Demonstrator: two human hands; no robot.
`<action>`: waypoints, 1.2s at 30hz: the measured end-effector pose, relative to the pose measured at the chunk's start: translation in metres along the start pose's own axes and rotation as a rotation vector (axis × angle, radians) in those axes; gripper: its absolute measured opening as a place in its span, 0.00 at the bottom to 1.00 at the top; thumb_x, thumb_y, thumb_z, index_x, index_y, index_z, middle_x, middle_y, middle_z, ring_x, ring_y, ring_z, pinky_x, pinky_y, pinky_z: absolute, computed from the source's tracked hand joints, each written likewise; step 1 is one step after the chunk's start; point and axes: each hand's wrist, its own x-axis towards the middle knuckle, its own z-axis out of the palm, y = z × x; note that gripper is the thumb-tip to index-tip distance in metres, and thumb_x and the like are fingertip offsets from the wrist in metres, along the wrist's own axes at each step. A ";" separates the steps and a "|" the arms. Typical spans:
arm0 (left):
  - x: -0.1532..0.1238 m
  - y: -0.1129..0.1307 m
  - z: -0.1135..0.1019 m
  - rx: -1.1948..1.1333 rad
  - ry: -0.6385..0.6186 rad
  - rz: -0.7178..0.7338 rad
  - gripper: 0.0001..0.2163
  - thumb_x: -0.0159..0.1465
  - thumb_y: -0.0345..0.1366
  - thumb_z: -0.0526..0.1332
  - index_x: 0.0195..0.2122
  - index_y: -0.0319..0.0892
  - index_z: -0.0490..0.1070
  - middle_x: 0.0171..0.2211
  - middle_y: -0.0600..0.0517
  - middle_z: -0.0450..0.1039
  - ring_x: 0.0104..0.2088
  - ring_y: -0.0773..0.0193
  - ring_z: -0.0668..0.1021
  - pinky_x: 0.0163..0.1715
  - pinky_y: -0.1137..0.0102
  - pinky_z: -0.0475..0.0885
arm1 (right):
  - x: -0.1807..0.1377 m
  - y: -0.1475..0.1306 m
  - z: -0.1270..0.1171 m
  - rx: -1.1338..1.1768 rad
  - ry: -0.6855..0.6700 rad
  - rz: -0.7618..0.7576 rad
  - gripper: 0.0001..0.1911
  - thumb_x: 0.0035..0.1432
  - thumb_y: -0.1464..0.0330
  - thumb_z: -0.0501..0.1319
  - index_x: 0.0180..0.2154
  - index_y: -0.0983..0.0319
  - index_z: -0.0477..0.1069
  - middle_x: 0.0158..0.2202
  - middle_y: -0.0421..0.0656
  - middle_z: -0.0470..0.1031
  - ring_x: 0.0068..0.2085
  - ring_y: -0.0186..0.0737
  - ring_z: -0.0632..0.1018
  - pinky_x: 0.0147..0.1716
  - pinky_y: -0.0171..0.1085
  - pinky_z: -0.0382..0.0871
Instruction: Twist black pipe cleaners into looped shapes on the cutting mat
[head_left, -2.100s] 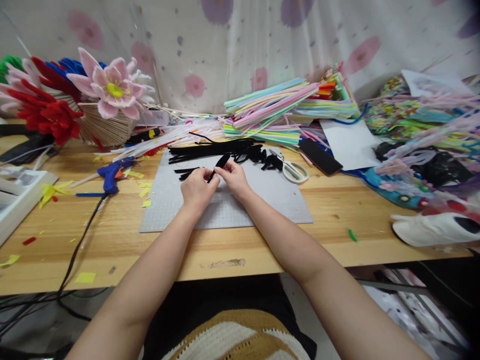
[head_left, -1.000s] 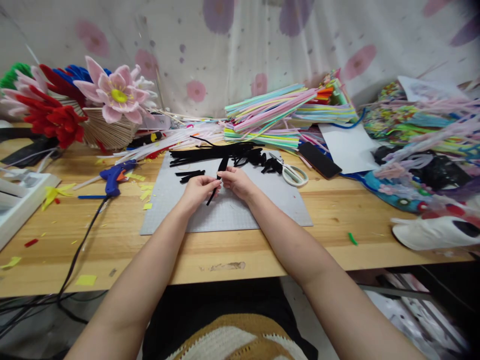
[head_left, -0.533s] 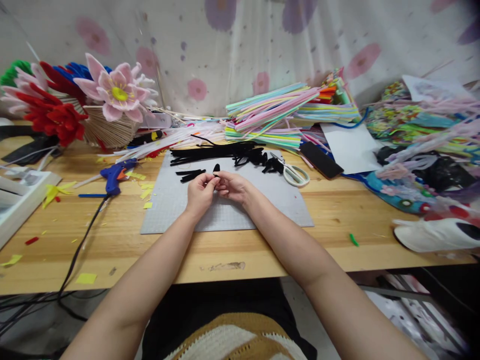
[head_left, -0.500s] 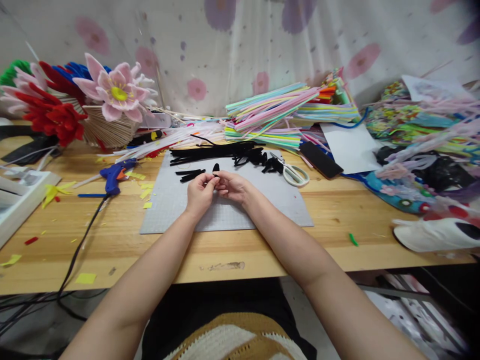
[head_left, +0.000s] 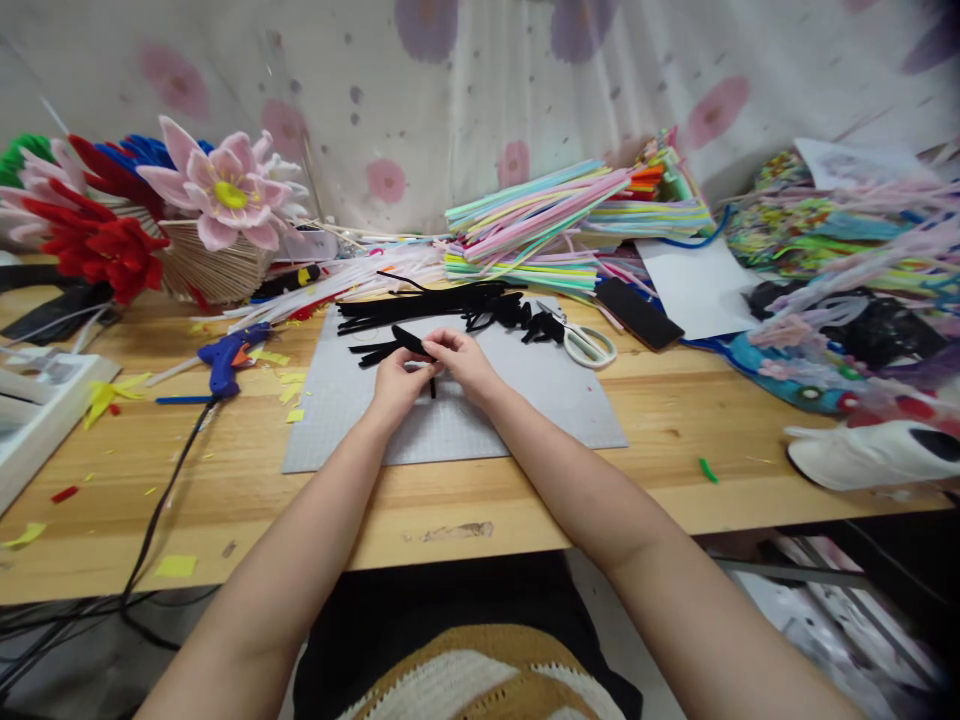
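Both my hands meet above a grey cutting mat [head_left: 525, 420]. Between them is a black pipe cleaner piece [head_left: 407, 340], its fuzzy end pointing up and left, with a short thin end hanging below the fingers. My left hand [head_left: 401, 382] pinches it from the left. My right hand [head_left: 461, 362] has thumb and fingers closed on its right end. Just behind my left hand lie short black pipe cleaner strips [head_left: 369, 352]. Farther back on the mat is a bundle of long black pipe cleaners [head_left: 420, 303]. Curled black pieces [head_left: 514, 314] and scissors [head_left: 589, 345] lie to the right.
A blue glue gun [head_left: 225, 360] with a cord rests at left, near a white tray [head_left: 56, 430]. Pink and red fuzzy flowers [head_left: 225, 190] stand behind it. Pastel pipe cleaners [head_left: 540, 215], a dark phone-like slab [head_left: 637, 312] and a white shoe-like object [head_left: 870, 455] lie around.
The black piece has turned from nearly upright to slanting up-left, and more of it shows. My right hand has rolled over, its back now upward. The view has shifted slightly.
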 end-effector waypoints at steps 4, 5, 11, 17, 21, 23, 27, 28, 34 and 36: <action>0.000 0.008 -0.008 -0.044 0.023 0.139 0.11 0.47 0.36 0.63 0.31 0.41 0.69 0.32 0.51 0.71 0.35 0.64 0.74 0.35 0.70 0.69 | -0.004 -0.011 -0.004 -0.293 0.110 -0.254 0.05 0.50 0.66 0.60 0.26 0.61 0.66 0.29 0.39 0.67 0.34 0.34 0.68 0.39 0.36 0.62; 0.000 0.010 -0.009 -0.075 0.054 0.173 0.10 0.48 0.38 0.63 0.32 0.41 0.69 0.32 0.51 0.71 0.36 0.64 0.74 0.36 0.70 0.69 | -0.006 -0.016 -0.005 -0.374 0.140 -0.330 0.05 0.52 0.67 0.59 0.26 0.61 0.66 0.30 0.40 0.66 0.36 0.35 0.68 0.41 0.38 0.62; 0.005 0.008 -0.014 -0.239 0.131 0.166 0.13 0.49 0.44 0.64 0.29 0.42 0.67 0.27 0.54 0.71 0.30 0.67 0.75 0.34 0.70 0.71 | -0.013 -0.027 -0.006 -0.715 0.089 -0.523 0.06 0.54 0.65 0.57 0.28 0.60 0.68 0.30 0.42 0.67 0.38 0.39 0.67 0.44 0.40 0.57; 0.008 0.000 -0.013 -0.265 0.059 0.068 0.12 0.47 0.41 0.65 0.28 0.41 0.67 0.24 0.56 0.68 0.24 0.71 0.71 0.24 0.74 0.71 | -0.002 -0.007 -0.011 -0.680 -0.076 -0.296 0.08 0.51 0.64 0.59 0.24 0.61 0.64 0.26 0.39 0.66 0.32 0.36 0.67 0.34 0.36 0.58; 0.008 -0.002 -0.011 -0.206 0.032 0.072 0.11 0.47 0.39 0.64 0.27 0.41 0.66 0.23 0.56 0.66 0.22 0.72 0.69 0.20 0.76 0.68 | -0.002 -0.005 -0.008 -0.657 -0.066 -0.231 0.08 0.50 0.67 0.57 0.23 0.61 0.60 0.25 0.39 0.64 0.31 0.35 0.65 0.33 0.35 0.58; 0.009 -0.003 -0.010 -0.196 0.043 0.064 0.11 0.47 0.39 0.65 0.27 0.41 0.66 0.24 0.55 0.67 0.23 0.72 0.69 0.19 0.76 0.68 | -0.003 -0.004 -0.006 -0.647 -0.021 -0.220 0.07 0.51 0.67 0.56 0.23 0.61 0.60 0.25 0.39 0.63 0.31 0.35 0.65 0.33 0.35 0.58; 0.009 -0.005 -0.010 -0.222 0.027 0.035 0.12 0.46 0.38 0.66 0.29 0.40 0.66 0.25 0.55 0.68 0.24 0.71 0.69 0.18 0.76 0.68 | -0.003 -0.001 -0.005 -0.654 0.023 -0.217 0.07 0.51 0.67 0.55 0.24 0.60 0.60 0.26 0.38 0.63 0.31 0.35 0.65 0.34 0.35 0.58; 0.009 -0.005 -0.010 -0.225 0.017 0.036 0.13 0.45 0.38 0.66 0.29 0.40 0.67 0.25 0.54 0.68 0.24 0.71 0.69 0.18 0.76 0.68 | -0.003 0.000 -0.006 -0.661 0.034 -0.222 0.07 0.51 0.67 0.55 0.24 0.60 0.59 0.26 0.39 0.63 0.31 0.35 0.65 0.34 0.35 0.58; 0.009 -0.003 -0.012 -0.214 0.024 0.051 0.13 0.43 0.38 0.68 0.28 0.38 0.71 0.24 0.54 0.70 0.22 0.71 0.69 0.17 0.77 0.68 | -0.004 -0.002 -0.007 -0.705 0.075 -0.268 0.07 0.53 0.67 0.54 0.24 0.61 0.60 0.27 0.40 0.65 0.33 0.35 0.66 0.35 0.36 0.59; 0.008 -0.002 -0.012 -0.243 0.043 0.026 0.13 0.43 0.38 0.68 0.29 0.38 0.73 0.24 0.54 0.71 0.22 0.71 0.70 0.17 0.77 0.68 | -0.003 -0.003 -0.008 -0.698 0.023 -0.260 0.08 0.53 0.66 0.54 0.25 0.61 0.61 0.27 0.39 0.65 0.33 0.35 0.66 0.35 0.35 0.59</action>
